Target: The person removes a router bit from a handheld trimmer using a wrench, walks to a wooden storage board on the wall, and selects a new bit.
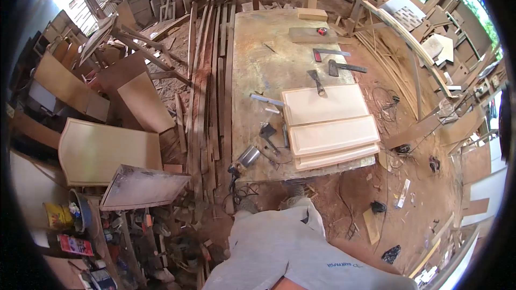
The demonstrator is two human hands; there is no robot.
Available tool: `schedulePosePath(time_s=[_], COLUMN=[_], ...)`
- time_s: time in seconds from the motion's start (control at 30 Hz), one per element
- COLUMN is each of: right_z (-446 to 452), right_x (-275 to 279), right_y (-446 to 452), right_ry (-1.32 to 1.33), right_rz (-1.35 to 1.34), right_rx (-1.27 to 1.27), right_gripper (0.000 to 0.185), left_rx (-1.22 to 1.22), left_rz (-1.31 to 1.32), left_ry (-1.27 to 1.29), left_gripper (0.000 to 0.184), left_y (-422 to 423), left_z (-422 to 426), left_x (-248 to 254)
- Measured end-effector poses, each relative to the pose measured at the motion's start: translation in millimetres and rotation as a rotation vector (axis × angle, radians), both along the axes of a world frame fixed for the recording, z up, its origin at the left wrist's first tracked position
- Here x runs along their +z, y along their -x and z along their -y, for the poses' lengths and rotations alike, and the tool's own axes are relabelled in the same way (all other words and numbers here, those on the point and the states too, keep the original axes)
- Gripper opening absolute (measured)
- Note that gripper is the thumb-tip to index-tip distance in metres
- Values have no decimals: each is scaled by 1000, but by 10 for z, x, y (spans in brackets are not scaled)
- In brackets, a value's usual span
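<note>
Neither of my hands is in view; only my grey shirt [269, 241] and feet show, at the front end of a worn worktable [252, 59]. Pale framed wooden panels [333, 135] lie stacked at its right front. Across the top panel's far edge rests a broad-bladed tool [316, 82]. Beyond it are a hammer-like tool with a dark head [346, 67] and a try square [330, 52]. A corded power tool with a silver body [248, 157] lies at the near left corner, beside a dark bladed tool [267, 135].
A short board [312, 35] carries a small red-and-black object [322, 31] at the table's far end. Long timber strips [207, 86] run along the left side. Cables [352, 220] cross the floor at right. A curved-edge panel [110, 153] leans at left above a cluttered shelf.
</note>
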State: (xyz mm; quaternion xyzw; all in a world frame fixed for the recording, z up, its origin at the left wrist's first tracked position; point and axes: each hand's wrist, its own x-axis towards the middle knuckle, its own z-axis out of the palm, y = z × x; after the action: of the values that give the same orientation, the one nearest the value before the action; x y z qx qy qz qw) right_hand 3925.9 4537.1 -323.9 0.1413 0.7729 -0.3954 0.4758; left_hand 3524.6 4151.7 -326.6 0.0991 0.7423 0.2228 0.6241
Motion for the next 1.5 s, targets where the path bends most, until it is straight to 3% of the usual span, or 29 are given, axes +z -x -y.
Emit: schedulePosePath(time_s=[0.17,0.4,0.97,1.2,1.3,1.43,1.47,1.5], right_z=[250,314,781,992,800,96,44,13], right_x=[49,78,188,299,535,1027,1002,954], right_y=[403,753,350,-290,-406,495,724,1002], right_ry=[-53,-79,-5,93,175,419,373,233], right_rz=[1,-76,-70,-51,-86,-96,-179,-259], right_rx=[-378,-580,-621,-384,-355,-981,-984,-826], right_gripper=[32,31,30,30,30,22,20,17], left_rx=[-15,-49,-41,-62,-136,-410,-499,-600], left_rz=[-41,-52,-4,14,20,-47,-88,-139], left_ry=[-44,-55,29,93,117,11,-55,-141], left_gripper=[29,28,28,27,27,27,27,27], left_y=[345,582,435,244,165,72,57,61], left_z=[-174,-320,165,653,1058,1849,2048,2164], left_x=[-68,-72,-18,-110,-229,-750,-878,-1007])
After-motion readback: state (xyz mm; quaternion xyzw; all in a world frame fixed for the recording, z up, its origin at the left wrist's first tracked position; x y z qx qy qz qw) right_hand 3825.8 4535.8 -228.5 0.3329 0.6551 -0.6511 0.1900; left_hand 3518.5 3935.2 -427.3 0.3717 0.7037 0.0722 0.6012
